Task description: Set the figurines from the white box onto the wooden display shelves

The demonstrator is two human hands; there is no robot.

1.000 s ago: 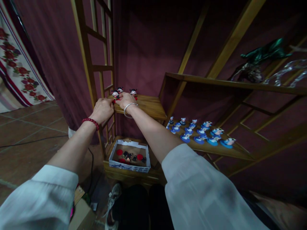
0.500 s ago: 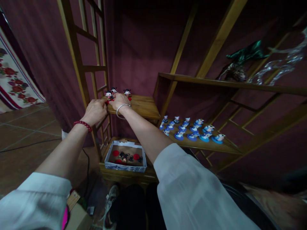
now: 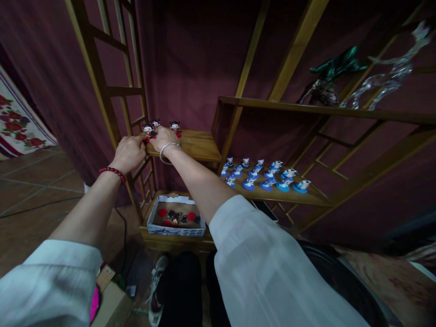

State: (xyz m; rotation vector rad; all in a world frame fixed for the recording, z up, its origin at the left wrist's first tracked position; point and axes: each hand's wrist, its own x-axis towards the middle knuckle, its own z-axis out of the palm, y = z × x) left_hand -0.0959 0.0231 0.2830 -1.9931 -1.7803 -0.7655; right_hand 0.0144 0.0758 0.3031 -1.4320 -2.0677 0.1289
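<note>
On the small upper-left shelf (image 3: 200,144), both my hands meet at a black-haired doll figurine (image 3: 147,130) on a red base. My left hand (image 3: 129,153), wearing a red bead bracelet, has curled fingers at the left of that base. From the right, my right hand (image 3: 165,139), with a silver bangle, closes its fingers on the same base; its fingertips are partly hidden. A second doll figurine (image 3: 156,123) stands just behind. Another doll figurine (image 3: 175,126) stands to the right, beyond my right hand.
Below, a cardboard box (image 3: 177,231) holds several loose figurines and red discs. Rows of blue figurines (image 3: 250,183) stand on the right shelf. Higher up are a clear deer ornament (image 3: 384,81) and a dark green ornament (image 3: 337,68). A lattice post (image 3: 98,91) rises at the left.
The view has shifted slightly, so the shelves sit a little farther left and higher. Both hands stay at the same front figurine, which remains upright.
</note>
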